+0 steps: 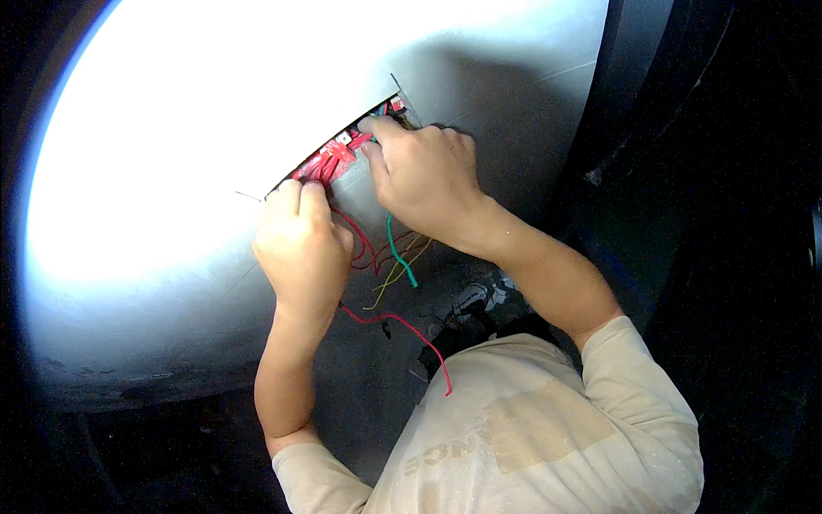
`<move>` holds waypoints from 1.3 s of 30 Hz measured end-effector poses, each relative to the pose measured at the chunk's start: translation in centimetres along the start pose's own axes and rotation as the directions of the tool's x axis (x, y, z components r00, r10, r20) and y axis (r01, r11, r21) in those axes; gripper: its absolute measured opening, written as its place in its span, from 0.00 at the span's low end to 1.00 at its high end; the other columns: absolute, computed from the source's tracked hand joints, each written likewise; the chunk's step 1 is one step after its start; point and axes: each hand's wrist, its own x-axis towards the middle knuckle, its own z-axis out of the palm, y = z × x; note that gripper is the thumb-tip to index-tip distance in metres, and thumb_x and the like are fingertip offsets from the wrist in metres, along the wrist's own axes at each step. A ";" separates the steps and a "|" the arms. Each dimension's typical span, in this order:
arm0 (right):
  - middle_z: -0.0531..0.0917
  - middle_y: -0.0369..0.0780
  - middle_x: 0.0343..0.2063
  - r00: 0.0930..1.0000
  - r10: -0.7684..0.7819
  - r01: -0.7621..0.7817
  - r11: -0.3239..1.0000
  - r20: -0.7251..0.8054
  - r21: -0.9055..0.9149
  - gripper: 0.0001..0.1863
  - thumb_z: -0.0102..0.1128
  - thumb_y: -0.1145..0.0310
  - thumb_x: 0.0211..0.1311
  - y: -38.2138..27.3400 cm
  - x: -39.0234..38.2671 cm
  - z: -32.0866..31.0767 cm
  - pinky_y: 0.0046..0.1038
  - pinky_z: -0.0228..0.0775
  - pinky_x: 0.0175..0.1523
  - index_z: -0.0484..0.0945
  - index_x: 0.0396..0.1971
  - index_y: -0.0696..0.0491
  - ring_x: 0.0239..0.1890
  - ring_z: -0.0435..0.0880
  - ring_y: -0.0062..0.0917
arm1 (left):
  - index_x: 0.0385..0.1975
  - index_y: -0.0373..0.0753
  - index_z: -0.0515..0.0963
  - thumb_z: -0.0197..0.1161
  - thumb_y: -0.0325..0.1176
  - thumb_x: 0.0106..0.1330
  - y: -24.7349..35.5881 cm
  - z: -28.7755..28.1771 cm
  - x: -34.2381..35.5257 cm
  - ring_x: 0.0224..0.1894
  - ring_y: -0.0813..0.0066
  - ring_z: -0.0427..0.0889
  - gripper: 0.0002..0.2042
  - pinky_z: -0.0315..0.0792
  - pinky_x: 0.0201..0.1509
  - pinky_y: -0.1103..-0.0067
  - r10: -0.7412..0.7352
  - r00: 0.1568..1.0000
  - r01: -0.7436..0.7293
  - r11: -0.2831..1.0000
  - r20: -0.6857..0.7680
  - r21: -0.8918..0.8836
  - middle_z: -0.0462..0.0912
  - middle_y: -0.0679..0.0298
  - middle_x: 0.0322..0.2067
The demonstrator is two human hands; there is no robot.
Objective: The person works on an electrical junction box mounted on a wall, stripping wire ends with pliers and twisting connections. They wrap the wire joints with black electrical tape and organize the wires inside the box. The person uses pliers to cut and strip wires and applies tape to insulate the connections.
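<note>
A narrow rectangular opening (396, 101) in a pale curved surface is packed with red-wrapped wires (338, 158), a small white fitting (344, 138) and some green and dark wires. My left hand (300, 244) has its fingers bent together at the opening's lower-left end, against the red bundle; what they grip is hidden. My right hand (424, 171) is at the upper-right part, thumb and forefinger curled into the wiring; I cannot make out what they hold. Loose red (402, 324), green (401, 257) and yellow (385, 287) wires dangle below my hands.
The large pale curved surface (171, 154) fills the upper left, glaring white. Dark structure (651, 77) runs along its right side. Below, near my body, lie dark ground and some unclear small items (479, 300). My shirt (548, 428) fills the lower middle.
</note>
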 end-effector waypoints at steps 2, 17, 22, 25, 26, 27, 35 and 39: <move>0.86 0.53 0.21 0.999 -0.021 0.021 1.000 -0.041 0.001 0.12 0.61 0.65 0.68 -0.1 0.0 0.2 0.53 0.80 0.35 0.87 0.43 0.54 0.26 0.88 0.53 | 0.27 0.36 0.75 0.63 0.21 0.43 0.2 0.2 -0.1 0.34 0.53 0.79 0.10 0.76 0.36 0.62 0.026 0.999 -0.026 0.999 -0.020 0.024 0.75 0.56 0.30; 0.84 0.52 0.17 0.992 -0.111 0.108 0.993 -0.060 -0.048 0.06 0.62 0.70 0.59 -1.1 0.8 1.3 0.52 0.80 0.33 0.83 0.25 0.55 0.22 0.87 0.52 | 0.25 0.38 0.73 0.63 0.22 0.42 -0.2 1.1 -0.4 0.32 0.56 0.78 0.09 0.75 0.34 0.64 0.033 0.994 -0.024 0.996 -0.107 0.082 0.74 0.58 0.28; 0.84 0.52 0.17 0.985 -0.097 0.080 0.989 -0.141 -0.122 0.06 0.62 0.69 0.61 -1.4 0.5 1.5 0.52 0.80 0.32 0.82 0.26 0.55 0.21 0.87 0.52 | 0.25 0.38 0.73 0.63 0.22 0.44 -0.1 1.6 -0.5 0.31 0.57 0.78 0.08 0.75 0.35 0.64 -0.022 0.993 0.032 0.996 -0.119 0.080 0.74 0.58 0.28; 0.83 0.52 0.17 0.980 -0.111 0.098 0.991 -0.162 -0.087 0.08 0.64 0.67 0.62 -1.5 0.7 1.0 0.54 0.79 0.31 0.81 0.27 0.55 0.21 0.86 0.52 | 0.28 0.37 0.74 0.65 0.23 0.50 -0.2 1.6 -0.5 0.32 0.54 0.79 0.07 0.75 0.35 0.63 -0.046 0.992 0.049 0.998 -0.118 0.025 0.75 0.57 0.30; 0.83 0.52 0.17 0.979 -0.124 0.110 0.989 -0.160 -0.095 0.08 0.64 0.67 0.62 -1.5 0.7 1.0 0.53 0.79 0.31 0.81 0.26 0.55 0.21 0.86 0.52 | 0.29 0.36 0.75 0.66 0.23 0.53 -0.2 1.5 -0.6 0.32 0.53 0.79 0.07 0.75 0.35 0.62 -0.055 0.992 0.056 0.998 -0.117 0.000 0.76 0.56 0.31; 0.83 0.52 0.17 0.977 -0.134 0.118 0.988 -0.166 -0.101 0.08 0.64 0.68 0.63 -1.3 0.9 1.1 0.52 0.79 0.30 0.80 0.26 0.54 0.21 0.86 0.51 | 0.34 0.34 0.77 0.67 0.25 0.56 0.0 1.1 -0.6 0.34 0.52 0.81 0.08 0.76 0.37 0.62 -0.096 0.990 0.091 0.994 -0.101 -0.052 0.77 0.55 0.33; 0.81 0.46 0.15 0.953 -0.187 0.153 0.976 -0.238 -0.153 0.07 0.66 0.68 0.65 0.2 -0.1 -1.2 0.44 0.78 0.26 0.76 0.33 0.53 0.20 0.87 0.45 | 0.57 0.29 0.80 0.70 0.23 0.64 1.4 -3.2 -4.8 0.45 0.44 0.86 0.20 0.80 0.47 0.61 -0.297 0.942 0.333 0.872 0.154 -0.358 0.82 0.46 0.43; 0.82 0.46 0.15 0.936 -0.154 0.107 0.981 -0.318 -0.162 0.09 0.65 0.65 0.65 1.4 -0.9 -2.3 0.49 0.77 0.26 0.75 0.35 0.52 0.19 0.86 0.46 | 0.54 0.32 0.81 0.68 0.20 0.65 -0.8 -1.4 -5.9 0.41 0.48 0.86 0.17 0.80 0.45 0.64 -0.268 0.963 0.254 0.865 0.028 -0.432 0.83 0.48 0.44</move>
